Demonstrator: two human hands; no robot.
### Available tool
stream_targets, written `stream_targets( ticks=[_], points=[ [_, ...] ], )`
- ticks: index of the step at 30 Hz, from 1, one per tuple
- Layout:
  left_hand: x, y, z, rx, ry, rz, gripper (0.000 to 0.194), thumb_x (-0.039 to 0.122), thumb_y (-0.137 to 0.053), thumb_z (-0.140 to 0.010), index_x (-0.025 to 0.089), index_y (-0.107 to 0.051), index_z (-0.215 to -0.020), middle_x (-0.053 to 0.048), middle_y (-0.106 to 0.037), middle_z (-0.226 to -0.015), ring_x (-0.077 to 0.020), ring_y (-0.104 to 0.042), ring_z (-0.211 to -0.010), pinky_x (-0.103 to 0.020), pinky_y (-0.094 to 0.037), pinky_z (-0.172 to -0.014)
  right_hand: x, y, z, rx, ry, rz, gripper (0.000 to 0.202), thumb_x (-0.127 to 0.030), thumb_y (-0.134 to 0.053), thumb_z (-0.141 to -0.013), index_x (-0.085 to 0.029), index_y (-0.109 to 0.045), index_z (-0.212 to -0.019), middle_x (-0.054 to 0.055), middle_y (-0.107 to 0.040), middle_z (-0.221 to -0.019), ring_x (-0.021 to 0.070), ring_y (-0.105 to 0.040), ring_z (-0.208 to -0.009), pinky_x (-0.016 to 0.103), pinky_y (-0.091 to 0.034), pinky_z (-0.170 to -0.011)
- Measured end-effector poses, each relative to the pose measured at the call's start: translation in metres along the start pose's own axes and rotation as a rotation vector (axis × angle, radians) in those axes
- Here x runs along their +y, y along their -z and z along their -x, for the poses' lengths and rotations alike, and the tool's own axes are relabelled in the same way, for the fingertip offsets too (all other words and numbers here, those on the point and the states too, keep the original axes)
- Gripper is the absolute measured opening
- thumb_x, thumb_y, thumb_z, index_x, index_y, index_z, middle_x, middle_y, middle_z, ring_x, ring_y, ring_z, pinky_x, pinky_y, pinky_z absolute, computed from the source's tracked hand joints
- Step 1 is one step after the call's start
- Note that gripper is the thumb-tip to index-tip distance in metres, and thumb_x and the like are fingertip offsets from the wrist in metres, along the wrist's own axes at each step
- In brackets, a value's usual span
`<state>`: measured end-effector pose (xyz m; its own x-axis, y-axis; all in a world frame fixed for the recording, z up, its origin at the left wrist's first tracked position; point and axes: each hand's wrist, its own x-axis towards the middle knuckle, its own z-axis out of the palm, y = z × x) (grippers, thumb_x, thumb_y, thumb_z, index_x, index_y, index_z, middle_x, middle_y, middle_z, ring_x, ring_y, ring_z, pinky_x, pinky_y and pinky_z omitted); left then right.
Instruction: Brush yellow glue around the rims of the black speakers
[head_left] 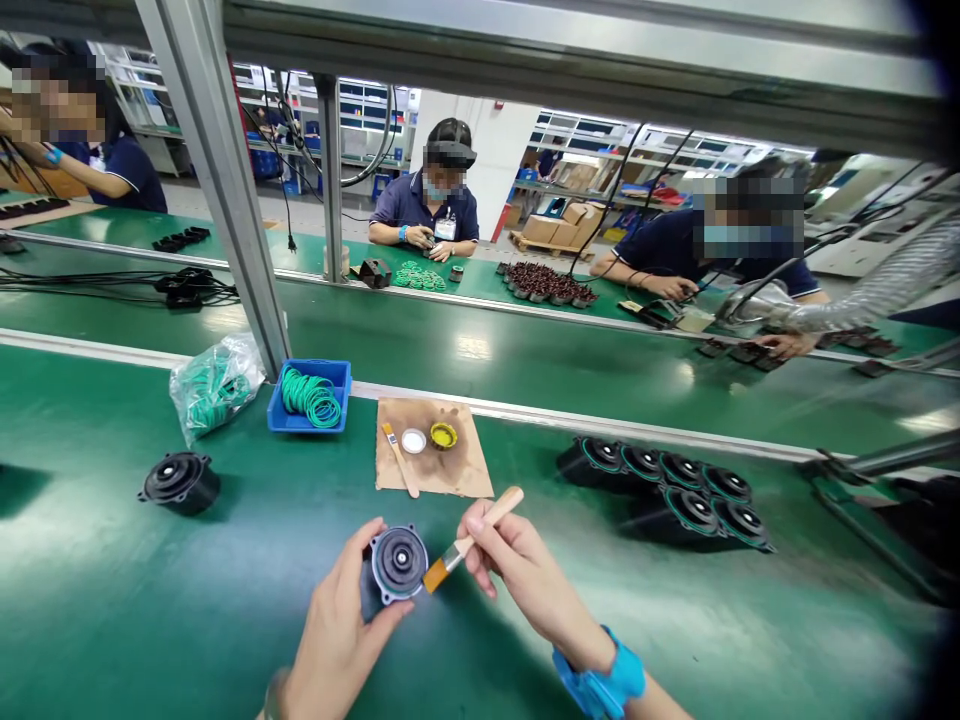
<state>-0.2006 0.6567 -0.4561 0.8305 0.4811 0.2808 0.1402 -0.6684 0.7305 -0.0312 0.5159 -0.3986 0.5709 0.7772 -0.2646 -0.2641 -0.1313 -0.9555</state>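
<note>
My left hand (346, 618) is closed around a round black motor housing (400, 562), its ringed face with a pale centre tilted up toward me. Between the fingers of my right hand (504, 556) is the wooden handle of a flat paintbrush (459, 545). Its orange bristles are at the right rim of the housing; whether they touch it I cannot tell. Beyond both hands lies a stained cardboard sheet (433, 475) bearing a second paintbrush (400, 460), a small white dish (413, 441) and a yellow-rimmed cup (443, 435).
At left stand another black housing (180, 482), a clear bag of green rings (217, 388) and a blue bin (309, 428) holding green rings. Several housings with green rings (681, 490) sit at right. A metal post (217, 190) rises at the bench edge. Co-workers sit across the line.
</note>
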Motion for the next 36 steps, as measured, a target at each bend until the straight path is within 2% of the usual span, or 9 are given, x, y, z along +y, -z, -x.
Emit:
stream_targets(
  ticks=[8,13,19,21,23,26,30,36],
  points=[
    [0.004,0.004,-0.002,-0.013,0.033,0.025,0.073,0.016,-0.075,-0.075,0.030,-0.035,-0.135,-0.002,-0.064,-0.125,-0.0189,-0.065,-0.112,-0.031,-0.055,-0.094,-0.008,-0.001,-0.005,0.029,0.081,0.154,0.059,-0.073,-0.057,-0.078,-0.014,-0.053,-0.078,0.000,-0.054,-0.061,0.0066,-0.048,-0.046,0.019,-0.039,-0.044],
    [0.007,0.006,-0.002,-0.016,0.011,0.023,0.079,0.011,-0.078,-0.070,0.030,-0.035,-0.134,-0.003,-0.065,-0.126,-0.0199,-0.064,-0.113,-0.034,-0.055,-0.095,-0.014,0.001,-0.009,0.008,0.187,0.289,0.054,-0.067,-0.050,-0.087,-0.014,-0.057,-0.080,0.003,-0.057,-0.067,0.0082,-0.051,-0.053,0.021,-0.042,-0.050],
    [0.008,0.005,-0.001,0.035,-0.151,0.009,0.058,0.020,-0.066,-0.082,0.024,-0.039,-0.132,-0.007,-0.068,-0.118,-0.0196,-0.068,-0.107,-0.030,-0.057,-0.091,-0.031,0.001,-0.007,-0.137,0.383,0.387,0.044,-0.052,-0.046,-0.096,-0.014,-0.060,-0.076,0.006,-0.059,-0.081,0.0085,-0.055,-0.060,0.020,-0.047,-0.054],
    [0.009,0.006,-0.001,0.081,-0.193,-0.028,0.050,0.021,-0.062,-0.085,0.022,-0.042,-0.131,-0.007,-0.069,-0.115,-0.0184,-0.069,-0.104,-0.029,-0.057,-0.089,-0.035,-0.001,-0.003,-0.090,0.382,0.346,0.042,-0.052,-0.048,-0.095,-0.015,-0.061,-0.078,0.005,-0.059,-0.075,0.0087,-0.055,-0.057,0.020,-0.046,-0.051],
    [0.012,0.008,-0.002,0.132,-0.227,-0.072,0.045,0.019,-0.060,-0.086,0.021,-0.045,-0.128,-0.008,-0.068,-0.113,-0.0184,-0.068,-0.103,-0.029,-0.057,-0.089,-0.035,-0.003,0.002,0.018,0.355,0.279,0.043,-0.055,-0.052,-0.092,-0.015,-0.061,-0.078,0.004,-0.058,-0.069,0.0087,-0.055,-0.051,0.020,-0.045,-0.046],
    [0.017,0.012,-0.003,0.195,-0.326,-0.117,0.039,0.012,-0.057,-0.086,0.018,-0.049,-0.123,-0.010,-0.066,-0.112,-0.0196,-0.064,-0.107,-0.031,-0.054,-0.093,-0.031,-0.009,0.012,0.119,0.343,0.226,0.045,-0.056,-0.058,-0.087,-0.014,-0.060,-0.070,0.005,-0.058,-0.065,0.0096,-0.055,-0.044,0.021,-0.045,-0.041],
    [0.022,0.015,-0.001,0.210,-0.386,-0.153,0.036,0.004,-0.052,-0.085,0.015,-0.051,-0.119,-0.012,-0.063,-0.115,-0.0202,-0.058,-0.114,-0.033,-0.050,-0.098,-0.025,-0.017,0.021,0.149,0.404,0.302,0.041,-0.050,-0.058,-0.089,-0.015,-0.064,-0.068,0.007,-0.063,-0.069,0.0107,-0.058,-0.043,0.021,-0.047,-0.040],
    [0.025,0.020,0.002,0.205,-0.418,-0.219,0.037,0.001,-0.050,-0.085,0.014,-0.051,-0.120,-0.012,-0.060,-0.116,-0.0208,-0.053,-0.116,-0.035,-0.046,-0.100,-0.031,-0.026,0.028,0.139,0.626,0.602,0.027,-0.031,-0.054,-0.095,-0.019,-0.064,-0.073,0.002,-0.063,-0.065,0.0100,-0.059,-0.045,0.020,-0.047,-0.044]
  ],
)
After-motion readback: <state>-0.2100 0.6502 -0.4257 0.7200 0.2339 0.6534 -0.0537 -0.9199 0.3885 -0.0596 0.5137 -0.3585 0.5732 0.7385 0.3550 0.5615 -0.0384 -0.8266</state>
